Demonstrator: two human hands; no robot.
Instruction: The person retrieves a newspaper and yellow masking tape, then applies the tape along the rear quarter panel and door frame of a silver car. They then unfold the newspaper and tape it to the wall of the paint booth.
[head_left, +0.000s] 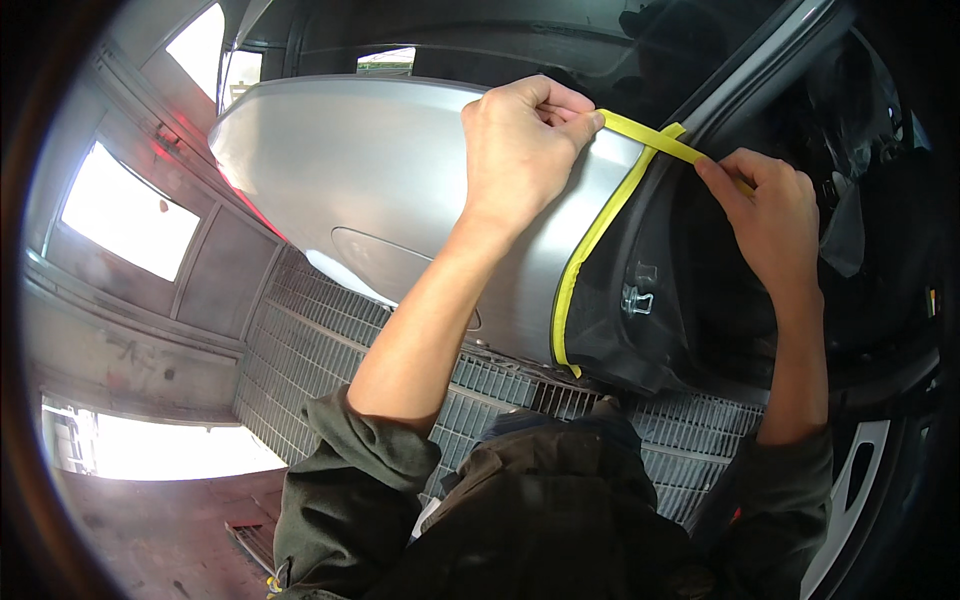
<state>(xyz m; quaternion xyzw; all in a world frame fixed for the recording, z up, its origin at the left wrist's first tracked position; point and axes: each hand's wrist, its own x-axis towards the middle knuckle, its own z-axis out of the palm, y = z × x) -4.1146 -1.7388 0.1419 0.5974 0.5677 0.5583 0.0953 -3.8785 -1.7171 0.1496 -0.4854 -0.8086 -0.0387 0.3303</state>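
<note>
A taut strip of yellow masking tape (637, 131) runs between my two hands. My left hand (519, 150) pinches its left end between thumb and fingers, above the silver rear quarter panel (397, 161) of a car. Over the dark door opening, my right hand (776, 214) grips the other end, and a bit of yellow shows behind its fingers; whether a roll is there is hidden. Another length of yellow tape (600, 244) is stuck down along the panel's edge by the door jamb. The held strip crosses the upper end of that tape.
A metal door striker (637, 300) juts from the dark jamb (611, 330). The fuel filler flap (390, 259) is on the panel. Below lies floor grating (322, 319). Lit windows (131, 214) line the left wall. An open car door (855, 480) stands at lower right.
</note>
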